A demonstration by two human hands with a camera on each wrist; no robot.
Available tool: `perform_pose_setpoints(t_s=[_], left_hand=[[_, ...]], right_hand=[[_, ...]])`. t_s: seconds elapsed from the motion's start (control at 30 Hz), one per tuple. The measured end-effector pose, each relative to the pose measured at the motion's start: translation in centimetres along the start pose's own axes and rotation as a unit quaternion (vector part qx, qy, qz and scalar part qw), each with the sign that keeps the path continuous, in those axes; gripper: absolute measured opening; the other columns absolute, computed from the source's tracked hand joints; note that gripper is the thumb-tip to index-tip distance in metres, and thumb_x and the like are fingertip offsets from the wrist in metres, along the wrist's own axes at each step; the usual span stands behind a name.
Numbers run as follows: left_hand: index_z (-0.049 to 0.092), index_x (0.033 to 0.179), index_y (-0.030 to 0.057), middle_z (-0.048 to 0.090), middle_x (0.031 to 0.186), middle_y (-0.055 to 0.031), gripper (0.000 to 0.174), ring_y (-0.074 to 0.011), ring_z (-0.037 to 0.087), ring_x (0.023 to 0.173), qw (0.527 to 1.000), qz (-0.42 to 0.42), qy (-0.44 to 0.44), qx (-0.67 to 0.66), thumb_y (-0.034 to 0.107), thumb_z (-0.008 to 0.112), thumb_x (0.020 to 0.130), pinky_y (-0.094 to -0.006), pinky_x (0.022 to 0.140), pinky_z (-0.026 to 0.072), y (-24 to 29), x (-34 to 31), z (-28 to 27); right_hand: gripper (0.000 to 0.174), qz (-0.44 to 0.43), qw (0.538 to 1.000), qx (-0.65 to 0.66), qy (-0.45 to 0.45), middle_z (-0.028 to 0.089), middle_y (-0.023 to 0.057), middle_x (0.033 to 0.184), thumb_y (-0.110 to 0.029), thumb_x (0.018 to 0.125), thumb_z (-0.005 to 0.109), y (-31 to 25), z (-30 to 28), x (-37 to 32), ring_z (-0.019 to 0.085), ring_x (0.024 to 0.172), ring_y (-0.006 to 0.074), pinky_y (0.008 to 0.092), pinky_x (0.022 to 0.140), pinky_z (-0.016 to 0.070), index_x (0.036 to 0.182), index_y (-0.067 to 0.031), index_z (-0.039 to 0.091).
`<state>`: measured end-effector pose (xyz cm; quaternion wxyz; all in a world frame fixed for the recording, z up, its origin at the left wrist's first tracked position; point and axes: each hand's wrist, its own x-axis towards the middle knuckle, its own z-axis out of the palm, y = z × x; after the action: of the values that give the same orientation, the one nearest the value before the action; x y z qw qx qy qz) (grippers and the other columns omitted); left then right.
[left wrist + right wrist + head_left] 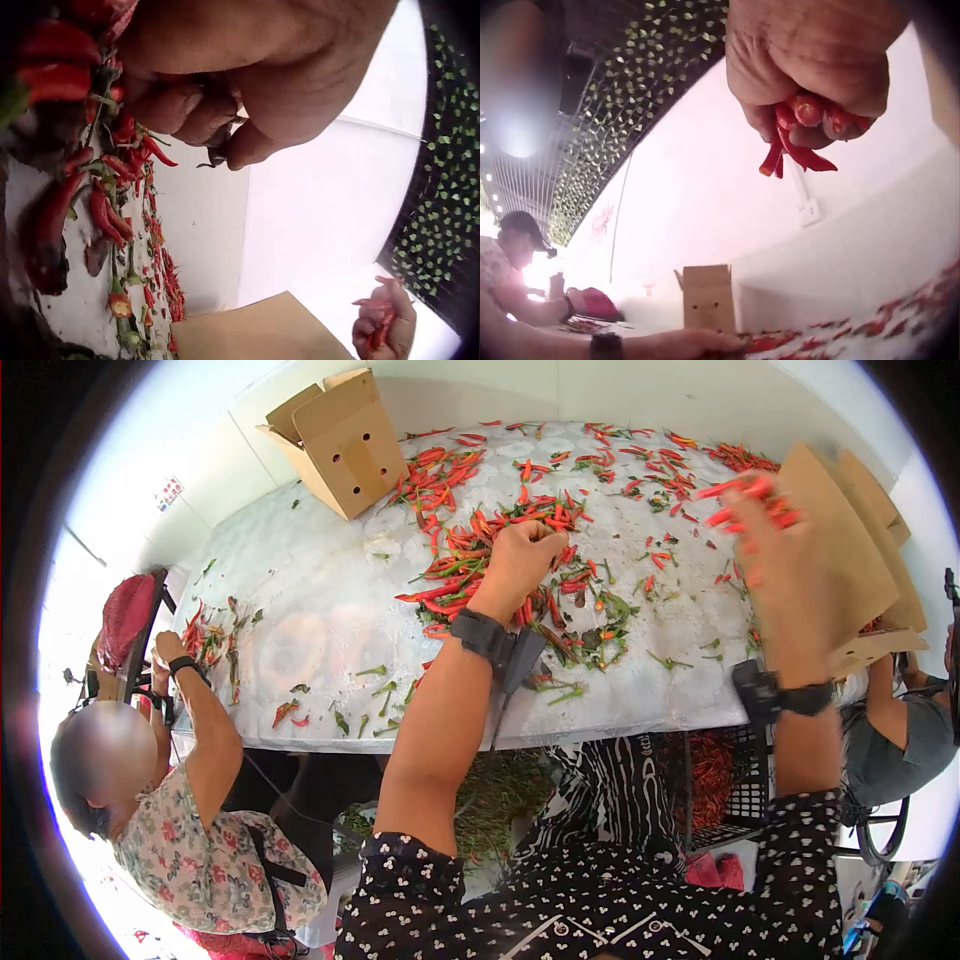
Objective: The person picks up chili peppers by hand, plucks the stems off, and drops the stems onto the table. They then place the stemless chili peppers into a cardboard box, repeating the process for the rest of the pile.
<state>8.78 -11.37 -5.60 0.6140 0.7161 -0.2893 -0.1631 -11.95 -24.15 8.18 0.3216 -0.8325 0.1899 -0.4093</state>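
Note:
My left hand is over the main heap of red chili peppers in the head view. Its thumb and finger pinch a small dark shrivelled piece, seen in the left wrist view; its exact kind I cannot tell. Raised at the right, my right hand is blurred in the head view. The right wrist view shows its fingers curled round several red chilies, their cut ends and tips poking out. Beside and partly behind this hand stands an open cardboard box.
Another cardboard box stands at the table's back left. Loose chilies, green stems and leaf scraps lie scattered over the table. At the left a person works over a small chili pile. Below the table edge is a black crate with chilies.

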Motion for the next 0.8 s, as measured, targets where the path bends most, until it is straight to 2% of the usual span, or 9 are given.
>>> perform_pose_setpoints(t_s=[0.17,0.37,0.43,0.5,0.57,0.63,0.7,0.77,0.8], left_hand=[[0.059,0.082,-0.0008,0.046,0.058,0.0047,0.018,-0.0038,0.037,0.048,0.982,-0.026,0.014,-0.188,0.017,0.06,0.081,-0.0223,0.043,0.0303,0.1,-0.1,0.1],[0.059,0.091,-0.0012,0.043,0.056,0.0063,0.018,-0.0023,0.035,0.044,0.964,0.001,0.052,-0.26,0.015,0.057,0.084,-0.0203,0.039,0.028,0.3,0.1,-0.2],[0.058,0.087,-0.0005,0.045,0.057,0.0057,0.015,-0.0021,0.035,0.044,0.95,0.048,0.072,-0.301,0.015,0.056,0.085,-0.0202,0.039,0.0273,0.4,0.0,-0.6],[0.058,0.083,0.0002,0.044,0.056,0.0056,0.014,-0.0019,0.035,0.044,0.951,0.097,0.118,-0.27,0.014,0.056,0.085,-0.0202,0.038,0.0271,0.5,0.5,-0.3],[0.057,0.08,0.001,0.044,0.056,0.0056,0.014,-0.0017,0.035,0.044,0.947,0.142,0.166,-0.236,0.014,0.055,0.085,-0.0202,0.038,0.0269,0.7,0.4,-0.6],[0.054,0.074,0.0036,0.043,0.057,0.0051,0.015,-0.0015,0.034,0.045,0.926,0.191,0.159,-0.284,0.013,0.054,0.086,-0.0206,0.038,0.027,2.4,-0.3,-1.3],[0.055,0.077,0.0068,0.043,0.061,0.0056,0.011,-0.0024,0.035,0.05,0.915,0.163,0.173,-0.326,0.012,0.054,0.086,-0.0195,0.043,0.0295,4.6,-1.4,-2.5],[0.051,0.073,0.0074,0.043,0.059,0.0033,0.014,-0.0038,0.035,0.048,0.848,0.243,0.273,-0.383,0.012,0.054,0.086,-0.0197,0.043,0.0293,5.4,-1.7,-4.4],[0.051,0.073,0.0074,0.043,0.059,0.0033,0.014,-0.0038,0.035,0.048,0.848,0.244,0.278,-0.379,0.012,0.054,0.086,-0.0197,0.043,0.0293,5.4,-1.7,-5.5]], right_hand=[[0.034,-0.037,0.983,-0.125,0.13,0.058,0.0004,0.069,-0.033,0.077,0.066,0.9,-10.8,6.1,0.054,0.061,0.0062,0.0204,0.053,0.0411,0.098,-0.0056,0.065],[0.036,0.04,0.961,-0.273,0.003,0.059,0.0018,0.079,-0.027,0.082,0.061,7.5,-20.7,13.2,0.052,0.07,0.0081,0.0224,0.063,0.0425,0.106,-0.0005,0.059],[0.04,0.02,0.881,-0.453,-0.132,0.063,0.0103,0.089,-0.028,0.079,0.061,8.7,-20.9,13.7,0.06,0.082,0.0169,0.0278,0.073,0.0465,0.109,-0.0017,0.058],[0.041,0.049,0.893,-0.438,-0.096,0.061,0.0165,0.101,-0.025,0.076,0.062,6.5,-17.7,12.3,0.059,0.094,0.0244,0.0327,0.083,0.0449,0.108,0.0001,0.057],[0.04,-0.136,0.855,-0.497,-0.063,0.059,0.018,0.108,-0.022,0.076,0.062,4.1,-14.3,11.7,0.056,0.102,0.0281,0.0337,0.088,0.0428,0.109,0.0,0.056],[0.038,-0.264,0.873,-0.401,-0.079,0.059,0.0168,0.105,-0.02,0.076,0.063,3.1,-9.6,11.3,0.056,0.1,0.0309,0.0347,0.089,0.0415,0.107,-0.0011,0.057],[0.036,-0.291,0.894,-0.314,-0.128,0.059,0.0156,0.101,-0.022,0.076,0.064,0.8,-2.9,8.2,0.056,0.097,0.0312,0.0362,0.087,0.0424,0.106,-0.0029,0.057],[0.037,-0.268,0.9,-0.253,-0.234,0.057,0.0152,0.098,-0.023,0.074,0.067,-0.3,3.6,5.9,0.054,0.096,0.0321,0.0387,0.085,0.043,0.104,-0.0031,0.058],[0.038,-0.38,0.88,-0.175,-0.226,0.056,0.0149,0.099,-0.02,0.073,0.066,0.6,6.8,4.7,0.053,0.098,0.0318,0.0397,0.086,0.0427,0.106,-0.0044,0.057]])
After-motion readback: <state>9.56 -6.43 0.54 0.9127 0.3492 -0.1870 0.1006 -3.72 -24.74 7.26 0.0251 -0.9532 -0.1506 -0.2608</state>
